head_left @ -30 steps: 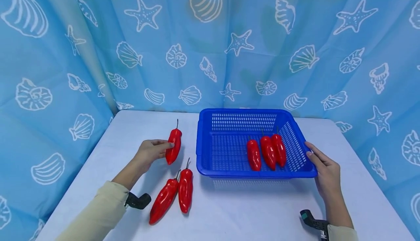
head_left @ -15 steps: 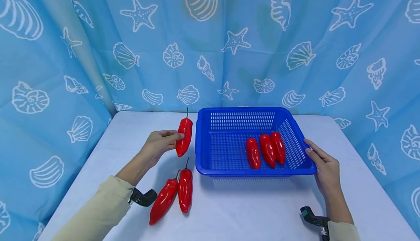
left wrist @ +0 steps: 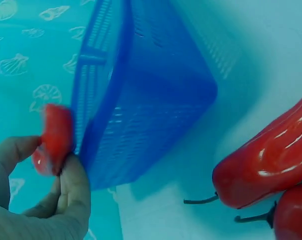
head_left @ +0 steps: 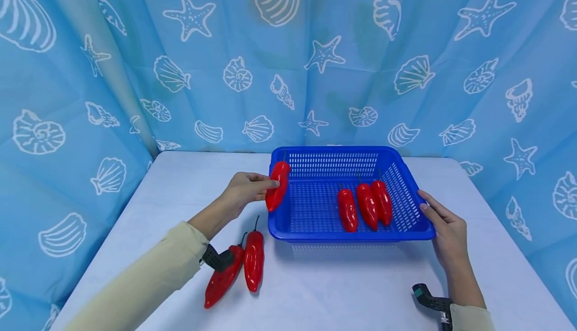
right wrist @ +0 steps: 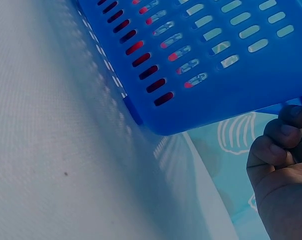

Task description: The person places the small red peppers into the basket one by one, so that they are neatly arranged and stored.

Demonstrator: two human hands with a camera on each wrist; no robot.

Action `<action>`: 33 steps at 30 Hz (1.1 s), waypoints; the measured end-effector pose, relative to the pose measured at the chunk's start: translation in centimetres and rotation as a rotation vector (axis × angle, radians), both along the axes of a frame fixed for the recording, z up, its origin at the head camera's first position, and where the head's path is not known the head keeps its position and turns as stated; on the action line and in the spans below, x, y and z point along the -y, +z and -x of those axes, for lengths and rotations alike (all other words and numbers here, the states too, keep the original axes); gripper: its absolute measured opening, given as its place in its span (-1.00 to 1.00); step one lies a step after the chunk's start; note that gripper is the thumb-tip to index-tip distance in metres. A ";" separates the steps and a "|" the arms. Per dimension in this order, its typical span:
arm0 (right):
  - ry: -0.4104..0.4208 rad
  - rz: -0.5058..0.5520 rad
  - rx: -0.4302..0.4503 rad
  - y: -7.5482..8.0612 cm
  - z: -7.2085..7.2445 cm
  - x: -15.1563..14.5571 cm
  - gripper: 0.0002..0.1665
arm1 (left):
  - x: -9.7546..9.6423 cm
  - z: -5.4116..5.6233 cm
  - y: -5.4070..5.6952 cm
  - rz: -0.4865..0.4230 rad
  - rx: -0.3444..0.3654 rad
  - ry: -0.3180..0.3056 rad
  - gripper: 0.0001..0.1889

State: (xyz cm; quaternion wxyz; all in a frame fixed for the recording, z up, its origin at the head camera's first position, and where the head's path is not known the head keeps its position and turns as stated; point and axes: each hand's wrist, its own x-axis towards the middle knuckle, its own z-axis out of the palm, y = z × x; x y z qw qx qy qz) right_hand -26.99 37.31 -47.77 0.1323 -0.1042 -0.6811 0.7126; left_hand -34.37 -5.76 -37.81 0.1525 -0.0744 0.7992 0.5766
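One red pepper (head_left: 279, 189) at the left rim of the basket (head_left: 324, 236)
It is pinched by the left hand (head_left: 249, 189); the right rim is held by the right hand (head_left: 452, 233), seemingly for steadiness.

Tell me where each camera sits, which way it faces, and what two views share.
Head: on the person's head, facing forward and down at the table, blue basket and shell-print curtain; left hand, right hand and both sleeves show.
Left wrist: on that wrist, facing the pinched red pepper and the basket's outside; only the left hand shows.
Right wrist: on that wrist, facing the basket's slotted outer wall; only the right hand shows, lower right.
Shared: head and left wrist both show the pinched pepper and two loose peppers.
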 end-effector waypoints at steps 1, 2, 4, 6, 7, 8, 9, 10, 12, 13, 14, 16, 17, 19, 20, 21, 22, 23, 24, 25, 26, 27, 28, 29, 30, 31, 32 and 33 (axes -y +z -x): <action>0.001 0.003 0.002 -0.1 0.0 0.0 -0.38 | -0.2 0.1 0.1 0.015 0.005 -0.005 -0.40; 0.003 0.004 0.006 -0.1 -0.1 0.0 -0.38 | -0.3 0.3 0.2 0.032 0.007 -0.007 -0.41; 0.005 0.010 0.014 -0.3 -0.2 0.1 -0.37 | -0.6 0.5 0.5 0.063 0.005 -0.010 -0.43; 0.002 0.008 0.024 -0.5 -0.3 0.1 -0.38 | -0.9 0.7 0.8 0.070 0.003 -0.020 -0.44; -0.002 0.003 0.026 -0.6 -0.4 0.1 -0.38 | -1.1 0.7 0.9 0.073 0.002 -0.031 -0.44; -0.004 0.002 0.025 -0.6 -0.4 0.1 -0.38 | -1.4 0.8 1.0 0.068 0.004 -0.043 -0.44; -0.007 -0.001 0.022 -0.7 -0.4 0.0 -0.38 | -1.7 0.7 1.0 0.066 0.007 -0.056 -0.44; -0.008 -0.004 0.019 -0.7 -0.4 0.0 -0.39 | -2.0 0.7 1.0 0.065 0.010 -0.068 -0.44; -0.008 0.000 0.010 -0.7 -0.4 0.0 -0.39 | -2.8 0.6 0.9 0.063 0.014 -0.095 -0.45; -0.005 0.004 0.006 -0.7 -0.4 0.1 -0.39 | -3.2 0.6 0.8 0.068 0.012 -0.106 -0.46; -0.004 0.009 0.003 -0.7 -0.4 0.1 -0.39 | -3.6 0.5 0.8 0.074 0.011 -0.111 -0.47; -0.006 0.017 0.002 -0.7 -0.3 0.3 -0.39 | -4.4 0.5 0.6 0.086 0.009 -0.117 -0.50; -0.008 0.022 0.004 -0.8 -0.3 0.3 -0.39 | -4.7 0.5 0.6 0.087 0.010 -0.119 -0.51; -0.013 0.025 0.009 -0.8 -0.3 0.4 -0.39 | -5.4 0.5 0.4 0.102 0.011 -0.118 -0.54; -0.014 0.024 0.011 -0.8 -0.3 0.4 -0.39 | -5.7 0.5 0.4 0.105 0.018 -0.115 -0.55; -0.014 0.019 0.014 -0.7 -0.4 0.4 -0.39 | -6.0 0.6 0.3 0.104 0.026 -0.115 -0.57; -0.013 0.015 0.015 -0.7 -0.3 0.4 -0.39 | -6.3 0.6 0.1 0.108 0.035 -0.115 -0.60; -0.012 0.011 0.015 -0.7 -0.3 0.4 -0.39 | -6.5 0.7 0.0 0.111 0.043 -0.115 -0.62; -0.010 0.005 0.015 -0.6 -0.3 0.4 -0.39 | -6.8 0.8 -0.1 0.118 0.051 -0.114 -0.64; -0.008 0.000 0.015 -0.5 -0.3 0.3 -0.40 | -7.1 0.9 -0.2 0.122 0.060 -0.115 -0.67; -0.007 -0.007 0.015 -0.5 -0.3 0.3 -0.40 | -7.3 1.0 -0.3 0.123 0.066 -0.119 -0.69; -0.006 -0.009 0.014 -0.4 -0.3 0.2 -0.40 | -7.6 1.2 -0.4 0.123 0.070 -0.122 -0.70; -0.006 -0.008 0.012 -0.3 -0.2 0.1 -0.40 | -7.8 1.4 -0.5 0.124 0.072 -0.124 -0.71; -0.005 -0.011 0.009 -0.2 -0.2 0.1 -0.40 | -8.1 1.5 -0.6 0.123 0.072 -0.123 -0.72; -0.004 -0.013 0.007 -0.1 -0.2 0.0 -0.40 | -8.3 1.7 -0.7 0.119 0.073 -0.122 -0.72; -0.001 -0.014 0.003 -0.1 -0.1 0.0 -0.41 | -8.5 1.9 -0.9 0.117 0.075 -0.120 -0.73; 0.002 -0.013 -0.003 0.0 -0.1 0.0 -0.40 | -8.7 2.0 -1.1 0.115 0.076 -0.114 -0.74; 0.007 -0.009 -0.009 0.0 0.0 0.0 -0.40 | -8.8 2.2 -1.3 0.112 0.080 -0.106 -0.75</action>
